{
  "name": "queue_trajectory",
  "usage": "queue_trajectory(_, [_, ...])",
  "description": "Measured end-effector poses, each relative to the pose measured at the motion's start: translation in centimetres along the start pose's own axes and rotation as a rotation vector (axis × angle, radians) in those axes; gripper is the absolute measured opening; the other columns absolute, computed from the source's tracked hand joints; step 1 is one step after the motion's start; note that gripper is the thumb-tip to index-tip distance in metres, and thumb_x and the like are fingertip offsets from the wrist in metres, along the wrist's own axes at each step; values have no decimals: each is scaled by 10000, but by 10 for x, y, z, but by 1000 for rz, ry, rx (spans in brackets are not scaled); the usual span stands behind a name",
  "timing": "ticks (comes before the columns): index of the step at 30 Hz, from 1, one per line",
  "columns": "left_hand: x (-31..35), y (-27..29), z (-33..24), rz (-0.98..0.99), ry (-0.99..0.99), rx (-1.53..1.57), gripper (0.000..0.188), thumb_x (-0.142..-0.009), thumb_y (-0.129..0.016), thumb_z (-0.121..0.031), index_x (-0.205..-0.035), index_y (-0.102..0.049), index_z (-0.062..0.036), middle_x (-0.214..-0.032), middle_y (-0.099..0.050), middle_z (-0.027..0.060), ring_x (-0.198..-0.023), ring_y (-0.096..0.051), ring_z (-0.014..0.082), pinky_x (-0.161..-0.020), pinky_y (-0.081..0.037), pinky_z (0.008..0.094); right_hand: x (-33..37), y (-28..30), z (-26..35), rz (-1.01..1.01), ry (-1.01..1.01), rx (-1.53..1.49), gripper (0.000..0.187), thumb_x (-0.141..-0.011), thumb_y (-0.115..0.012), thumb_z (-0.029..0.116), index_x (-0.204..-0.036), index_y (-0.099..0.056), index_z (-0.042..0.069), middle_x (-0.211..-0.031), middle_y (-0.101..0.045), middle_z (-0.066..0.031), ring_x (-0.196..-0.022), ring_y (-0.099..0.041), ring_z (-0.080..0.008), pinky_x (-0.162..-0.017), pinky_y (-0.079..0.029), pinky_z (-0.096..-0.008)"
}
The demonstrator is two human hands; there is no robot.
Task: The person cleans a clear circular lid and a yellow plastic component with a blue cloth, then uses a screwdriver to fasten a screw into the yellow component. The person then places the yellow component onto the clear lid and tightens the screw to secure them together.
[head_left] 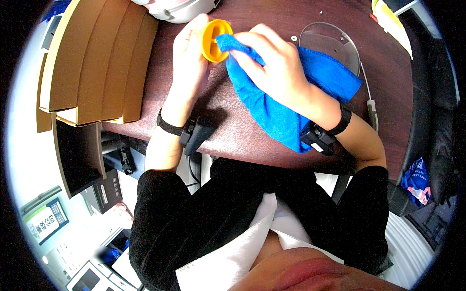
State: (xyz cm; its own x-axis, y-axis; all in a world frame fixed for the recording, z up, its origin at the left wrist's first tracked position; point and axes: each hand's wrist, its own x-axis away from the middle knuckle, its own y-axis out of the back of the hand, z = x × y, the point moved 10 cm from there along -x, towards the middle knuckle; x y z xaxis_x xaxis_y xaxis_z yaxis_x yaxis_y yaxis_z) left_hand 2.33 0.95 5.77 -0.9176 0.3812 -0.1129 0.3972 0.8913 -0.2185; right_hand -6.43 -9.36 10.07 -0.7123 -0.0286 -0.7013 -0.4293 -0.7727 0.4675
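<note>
My left hand (191,60) is closed around a round yellow plastic piece (208,42), a knob or cap by its shape, with a recessed face and a bar across it. That face is turned toward the right. In my right hand (281,70) a blue cloth (264,109) is pinched, and its bunched corner touches the inside of the yellow piece. The rest of the cloth drapes under my right hand and wrist, over the dark wooden table (223,128). Partly beneath the cloth lies a clear round disc (332,41).
Cardboard boxes (102,58) stand at the left edge. A white rounded appliance (182,10) sits at the far side. Near the disc are a small white ring (294,38) and a white cable (373,114). A yellow-and-white item (393,26) lies at the far right.
</note>
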Motion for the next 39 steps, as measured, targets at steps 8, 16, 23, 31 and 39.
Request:
queue_trajectory(8, [-6, 7, 8, 106, 57, 204, 383, -998, -317, -288, -1004, -580, -10, -708, -587, 40, -430, -380, 57, -365, -225, 197, -8, 22, 7, -188, 35, -102, 216, -801, -621, 75, -1015, -601, 106, -849, -591, -100, -678, -623, -283, -587, -519, -364])
queue_trajectory(16, [-3, 1, 10, 88, 68, 113, 344, -984, -385, -317, -963, -582, -36, -680, -573, 13, -422, -390, 47, -360, -261, 179, -6, 25, 2, -182, 21, -65, 212, -802, -632, 81, -1010, -634, 121, -807, -574, -88, -635, -600, -244, -547, -499, -336])
queue_trajectory(23, [-1, -4, 9, 137, 76, 98, 327, -968, -431, -323, -951, -588, -36, -701, -573, 9, -500, -471, 54, -385, -312, 177, 0, 4, 4, -63, -15, -54, 292, -747, -658, 64, -1029, -618, 131, -807, -531, -76, -641, -602, -250, -559, -503, -349])
queue_trajectory(31, [-6, 4, 17, 150, 115, 195, 304, -970, -432, -305, -978, -591, -46, -745, -597, 12, -532, -513, 60, -407, -345, 179, -11, 13, 8, -39, -61, -250, 156, -809, -621, 57, -964, -630, 48, -797, -588, -115, -695, -605, -263, -611, -483, -332])
queue_trajectory(39, [5, -12, 4, 97, -97, -123, 247, -972, -458, -251, -885, -571, -49, -744, -546, -43, -663, -476, 22, -567, -388, 172, -6, 4, -5, -93, -216, -270, 155, -840, -606, 114, -960, -562, 27, -864, -627, -179, -766, -638, -330, -657, -501, -372])
